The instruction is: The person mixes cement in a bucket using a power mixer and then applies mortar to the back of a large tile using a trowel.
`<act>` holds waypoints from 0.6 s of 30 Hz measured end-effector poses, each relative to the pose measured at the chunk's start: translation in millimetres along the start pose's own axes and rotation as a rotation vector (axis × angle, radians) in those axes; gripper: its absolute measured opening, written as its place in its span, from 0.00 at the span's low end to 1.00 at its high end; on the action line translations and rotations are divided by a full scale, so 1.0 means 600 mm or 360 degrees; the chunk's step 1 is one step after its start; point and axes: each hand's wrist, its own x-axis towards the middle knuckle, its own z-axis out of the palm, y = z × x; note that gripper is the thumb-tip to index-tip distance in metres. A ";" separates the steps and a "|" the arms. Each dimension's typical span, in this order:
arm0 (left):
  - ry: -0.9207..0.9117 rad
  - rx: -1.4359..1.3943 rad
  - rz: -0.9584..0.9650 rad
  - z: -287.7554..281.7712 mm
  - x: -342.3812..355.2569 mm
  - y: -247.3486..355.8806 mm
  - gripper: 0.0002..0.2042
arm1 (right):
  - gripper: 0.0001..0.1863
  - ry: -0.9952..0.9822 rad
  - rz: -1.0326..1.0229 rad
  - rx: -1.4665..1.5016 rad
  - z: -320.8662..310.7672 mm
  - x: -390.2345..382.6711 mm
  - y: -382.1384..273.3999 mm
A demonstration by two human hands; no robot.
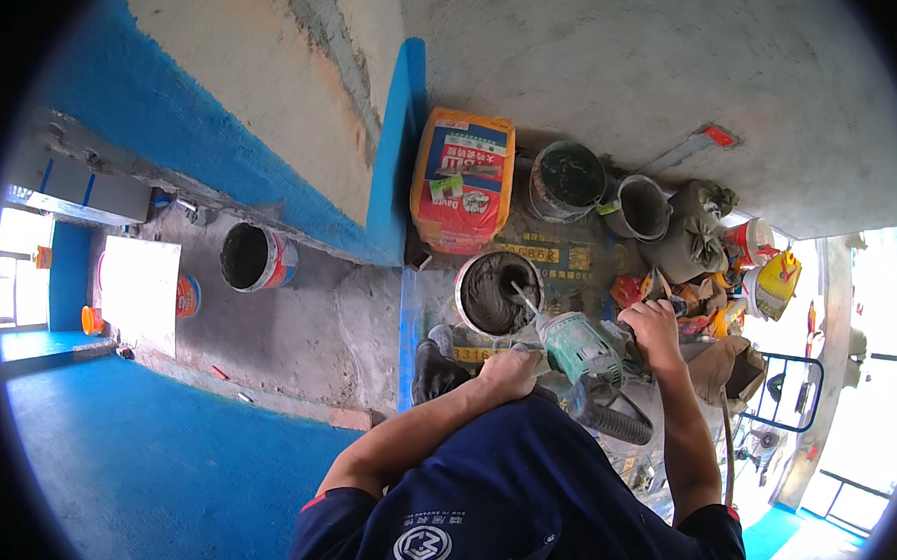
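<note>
A green power mixer (580, 349) hangs at an angle between my hands, its metal shaft reaching into a white bucket (465, 309) of wet grey mortar (491, 290). My left hand (508, 369) is closed round the mixer's near-left handle. My right hand (649, 327) grips the handle on the other side. A ridged dark hose or grip (620, 423) trails below the mixer. My shoe (437, 366) shows left of the bucket, on printed floor sheeting (435, 326).
An orange-red bag (464, 179) stands beyond the mortar, beside two grimy buckets (567, 182) (644, 207). Sacks and tubs (697, 249) crowd the right, near a metal-framed stand (794, 390). Another bucket (254, 258) and a white board (144, 293) stand left. Blue coating (176, 452) covers the lower-left surface.
</note>
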 end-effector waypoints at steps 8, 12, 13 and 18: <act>-0.0114 -0.0023 -0.0005 -0.021 -0.023 -0.015 0.15 | 0.06 -0.0167 0.0085 0.0006 -0.027 0.006 -0.042; -0.0090 -0.0062 0.0021 -0.030 -0.039 -0.021 0.15 | 0.06 -0.0167 0.0075 0.0040 -0.031 0.011 -0.058; -0.0127 -0.0037 0.0037 -0.035 -0.041 -0.022 0.15 | 0.05 -0.0200 0.0074 0.0035 -0.029 0.013 -0.059; -0.0145 -0.0013 0.0047 -0.035 -0.053 -0.035 0.15 | 0.05 -0.0263 0.0035 0.0090 -0.031 0.029 -0.074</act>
